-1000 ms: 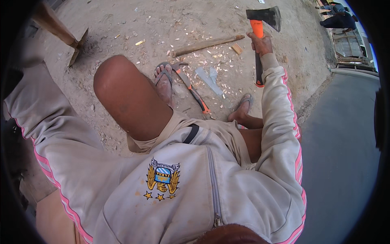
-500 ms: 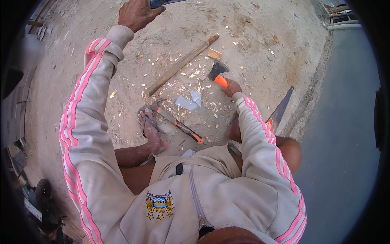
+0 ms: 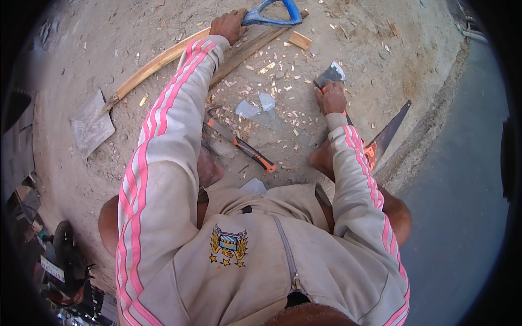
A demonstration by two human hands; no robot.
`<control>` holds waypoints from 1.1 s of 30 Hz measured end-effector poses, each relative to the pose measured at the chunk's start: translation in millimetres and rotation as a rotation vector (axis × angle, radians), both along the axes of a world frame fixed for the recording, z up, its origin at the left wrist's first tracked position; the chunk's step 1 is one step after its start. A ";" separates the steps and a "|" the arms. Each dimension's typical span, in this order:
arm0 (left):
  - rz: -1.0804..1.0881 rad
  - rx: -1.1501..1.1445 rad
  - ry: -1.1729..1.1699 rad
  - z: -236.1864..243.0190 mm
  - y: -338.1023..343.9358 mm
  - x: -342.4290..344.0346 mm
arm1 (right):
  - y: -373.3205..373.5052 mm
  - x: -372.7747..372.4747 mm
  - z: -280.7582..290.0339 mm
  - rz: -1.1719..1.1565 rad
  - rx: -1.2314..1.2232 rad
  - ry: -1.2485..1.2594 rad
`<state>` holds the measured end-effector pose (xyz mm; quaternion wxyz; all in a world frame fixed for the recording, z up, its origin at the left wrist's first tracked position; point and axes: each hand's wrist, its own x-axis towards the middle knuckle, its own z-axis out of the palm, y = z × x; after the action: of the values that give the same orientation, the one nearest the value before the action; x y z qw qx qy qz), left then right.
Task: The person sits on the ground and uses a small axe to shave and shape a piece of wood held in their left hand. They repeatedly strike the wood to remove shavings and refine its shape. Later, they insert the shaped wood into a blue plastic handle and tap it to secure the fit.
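Note:
My left hand [image 3: 228, 26] is closed round the upper wooden shaft of a shovel [image 3: 157, 66], just below its blue D-shaped handle [image 3: 298, 15]. The shovel slants down to the left, its grey blade [image 3: 92, 124] on or just over the dirt. In my right hand [image 3: 331, 99] is a hatchet, gripped close under its dark head [image 3: 330, 75]; its orange handle runs back beneath my forearm. A claw hammer [image 3: 239, 144] with an orange and black handle lies between my feet. Beyond it are a long wooden pole [image 3: 253, 52] and a small wood block [image 3: 299, 40].
A handsaw [image 3: 390, 127] lies by my right knee, beside a smooth grey slab [image 3: 451, 179]. Wood chips and clear plastic pieces [image 3: 247, 109] are scattered over the dirt [image 3: 179, 32]. A parked motorcycle [image 3: 65, 261] stands at lower left.
My left hand has come right and nearer, bringing the shovel into view. My right hand has drawn the hatchet slightly right and turned its head; my grip now sits closer to the head.

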<state>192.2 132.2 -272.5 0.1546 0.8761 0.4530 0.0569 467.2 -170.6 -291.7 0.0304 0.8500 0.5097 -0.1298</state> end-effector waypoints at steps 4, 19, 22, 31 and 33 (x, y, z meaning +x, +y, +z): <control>0.025 0.031 -0.002 -3.2 -14.5 -8.0 | 36.5 -108.3 5.3 -0.028 -0.281 0.368; 0.138 -0.386 0.018 -13.8 -222.5 -102.9 | 14.3 -140.1 -48.3 0.033 -0.152 0.475; 0.195 -0.369 0.103 -15.6 -240.8 -88.9 | 13.7 -153.1 -36.4 0.057 -0.199 0.441; 0.364 -0.485 0.172 -29.3 -252.7 -71.2 | 18.0 -166.1 -33.7 0.130 -0.149 0.432; 0.380 -0.542 0.075 -45.9 -254.1 -85.9 | 19.6 -162.0 -39.6 0.207 -0.169 0.441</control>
<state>106.3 -121.9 -318.4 0.3520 0.7043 0.6125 -0.0701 305.2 -150.9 -331.4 0.0024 0.7389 0.5756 -0.3502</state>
